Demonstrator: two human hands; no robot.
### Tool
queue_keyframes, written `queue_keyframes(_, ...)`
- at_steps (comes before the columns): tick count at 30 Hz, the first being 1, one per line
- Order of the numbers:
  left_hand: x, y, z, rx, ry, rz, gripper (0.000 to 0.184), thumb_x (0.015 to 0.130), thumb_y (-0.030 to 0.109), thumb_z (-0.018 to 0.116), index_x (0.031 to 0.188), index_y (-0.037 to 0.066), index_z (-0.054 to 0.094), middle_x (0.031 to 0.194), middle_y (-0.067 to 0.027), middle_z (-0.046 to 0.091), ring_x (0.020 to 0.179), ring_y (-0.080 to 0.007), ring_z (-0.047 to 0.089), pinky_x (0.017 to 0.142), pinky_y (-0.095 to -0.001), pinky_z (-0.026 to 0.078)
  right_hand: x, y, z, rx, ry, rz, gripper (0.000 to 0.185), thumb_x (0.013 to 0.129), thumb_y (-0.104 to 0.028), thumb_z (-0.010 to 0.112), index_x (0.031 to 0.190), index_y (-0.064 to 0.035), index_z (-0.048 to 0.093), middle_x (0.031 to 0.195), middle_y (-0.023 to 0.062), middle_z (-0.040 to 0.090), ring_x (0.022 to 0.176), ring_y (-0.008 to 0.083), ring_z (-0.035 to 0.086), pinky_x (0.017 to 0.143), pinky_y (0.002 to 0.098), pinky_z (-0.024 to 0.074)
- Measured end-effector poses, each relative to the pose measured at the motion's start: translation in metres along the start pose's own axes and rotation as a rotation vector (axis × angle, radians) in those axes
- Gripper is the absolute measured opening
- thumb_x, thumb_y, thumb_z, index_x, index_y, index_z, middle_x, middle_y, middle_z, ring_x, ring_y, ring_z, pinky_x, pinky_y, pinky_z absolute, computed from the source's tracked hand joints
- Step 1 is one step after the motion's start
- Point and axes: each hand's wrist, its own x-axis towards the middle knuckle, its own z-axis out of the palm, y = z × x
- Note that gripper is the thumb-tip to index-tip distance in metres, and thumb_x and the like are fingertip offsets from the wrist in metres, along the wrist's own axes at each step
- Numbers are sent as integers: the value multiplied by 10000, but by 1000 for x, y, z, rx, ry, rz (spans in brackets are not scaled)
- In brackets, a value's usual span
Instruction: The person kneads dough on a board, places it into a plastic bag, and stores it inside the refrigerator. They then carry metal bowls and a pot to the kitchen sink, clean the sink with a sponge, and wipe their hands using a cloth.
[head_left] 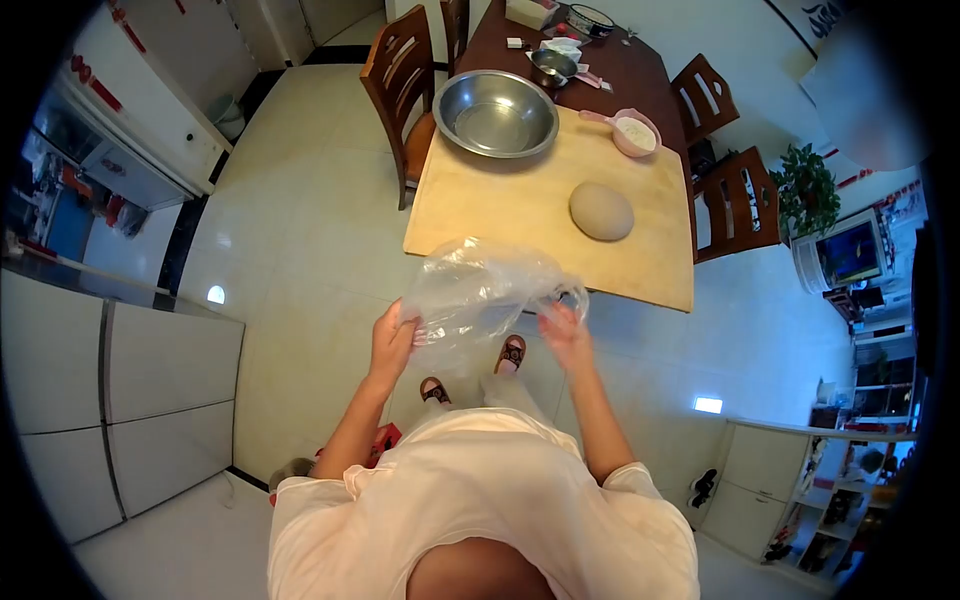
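Note:
A clear plastic bag is stretched between my two hands, just in front of the board's near edge. My left hand grips the bag's left side. On the other side, my right hand has its fingers closed on the bag's right edge. Beyond the bag, a smooth ball of dough rests on the wooden board. A wide steel basin stands at the board's far left. Near the far right lies a pink scoop holding white flour.
The board lies on a dark table, with a small metal bowl and other items farther back. Wooden chairs stand on both sides, one at the left and one at the right. A white cabinet is at far left.

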Motion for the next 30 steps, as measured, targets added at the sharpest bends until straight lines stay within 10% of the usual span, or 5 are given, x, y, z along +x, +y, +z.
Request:
queue_keyframes(10,26,-15,94,178,-289,-464,270,892,279,505,1063,72,530,746,-5,567,601,-71,520,514,-211,416,14,-46,107,-649,-403,-138,472,853,-160,578,1273,-32,405,1107,97,549,971,177,555,860,288,439)
queue_keyframes(17,34,-91,148,429,-724,-200,263,808,166,524,1005,-5,561,850,-106,600,809,-170,558,704,-305,455,23,-67,116,-1047,-574,48,571,781,-236,669,1277,-87,428,1106,92,565,965,171,548,801,296,461)
queue_keyframes(20,39,31,149,551,-736,-213,329,793,197,622,1035,-18,563,953,-127,605,876,-205,570,768,-321,452,42,-80,86,-1331,-565,-205,569,750,-299,683,1242,-110,469,1084,115,579,962,217,568,797,325,466)
queue_keyframes(28,103,96,238,717,-788,710,686,693,197,719,1288,61,405,978,-129,626,898,-329,587,800,-375,452,34,-101,89,-1861,-1019,-619,527,757,-336,651,1203,-98,502,1126,133,561,972,264,555,863,356,434)
queue_keyframes(30,112,60,214,914,-860,306,805,676,236,733,1346,77,316,890,-98,633,831,-293,587,739,-353,452,49,-127,85,-1648,-1142,-288,450,742,-291,679,1130,-95,562,1058,112,593,945,237,566,848,337,440)
